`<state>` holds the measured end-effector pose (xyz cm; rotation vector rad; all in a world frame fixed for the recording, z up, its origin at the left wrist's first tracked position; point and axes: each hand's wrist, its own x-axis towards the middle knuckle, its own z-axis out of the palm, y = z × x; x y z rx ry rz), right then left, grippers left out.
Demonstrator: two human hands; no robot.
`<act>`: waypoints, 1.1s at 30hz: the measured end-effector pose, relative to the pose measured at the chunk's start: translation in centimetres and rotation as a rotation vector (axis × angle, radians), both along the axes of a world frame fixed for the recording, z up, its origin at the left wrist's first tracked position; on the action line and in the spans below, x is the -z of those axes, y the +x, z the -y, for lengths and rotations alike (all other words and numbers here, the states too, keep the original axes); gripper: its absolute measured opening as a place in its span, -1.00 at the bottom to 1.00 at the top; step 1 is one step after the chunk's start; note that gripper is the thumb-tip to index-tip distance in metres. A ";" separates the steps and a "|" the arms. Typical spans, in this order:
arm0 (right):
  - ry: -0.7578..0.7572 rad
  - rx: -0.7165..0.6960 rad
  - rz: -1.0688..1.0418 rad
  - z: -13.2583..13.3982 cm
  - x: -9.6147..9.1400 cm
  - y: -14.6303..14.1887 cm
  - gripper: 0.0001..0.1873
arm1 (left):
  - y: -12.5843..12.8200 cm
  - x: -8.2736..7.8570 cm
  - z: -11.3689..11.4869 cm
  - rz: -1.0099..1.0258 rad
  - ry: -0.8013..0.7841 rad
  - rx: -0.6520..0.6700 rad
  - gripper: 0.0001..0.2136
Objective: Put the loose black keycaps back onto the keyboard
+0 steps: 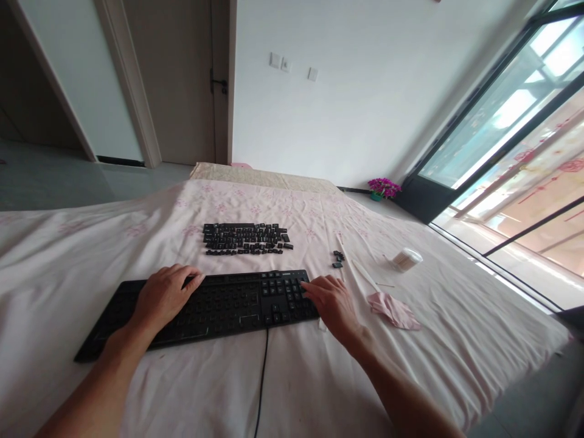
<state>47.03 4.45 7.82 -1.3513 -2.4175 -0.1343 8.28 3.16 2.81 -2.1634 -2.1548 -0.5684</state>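
Note:
A black keyboard (249,307) lies slightly slanted on the bed, its main section bare of keycaps and its number pad still bearing them. My left hand (166,292) grips the keyboard's far edge, fingers over the edge and thumb on top. At the number pad's right side, my right hand (331,298) has thumb and index finger close together on the keys; whether a keycap is between them is hidden. Beyond the keyboard, black keycaps (244,237) are laid out in rows. A few more loose keycaps (337,258) lie ahead of my right hand.
A pink cloth (393,310) lies right of my right hand. Farther off are a clear tub (407,260) on its side and thin cotton-swab-like sticks (385,285). The keyboard's cable (261,383) runs toward me over the wrinkled bedsheet (456,328).

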 end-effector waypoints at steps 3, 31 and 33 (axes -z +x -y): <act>0.055 -0.038 0.055 1.6 0.9 -0.6 -0.75 | 0.0 0.1 0.0 -0.013 0.008 0.002 -0.61; 0.199 -0.102 0.246 2.5 3.0 -0.4 -0.77 | 0.1 0.1 0.2 -0.033 0.037 0.010 -0.62; 0.194 -0.112 0.266 2.5 3.0 -0.5 -0.76 | 0.0 0.1 0.2 -0.037 0.041 0.011 -0.63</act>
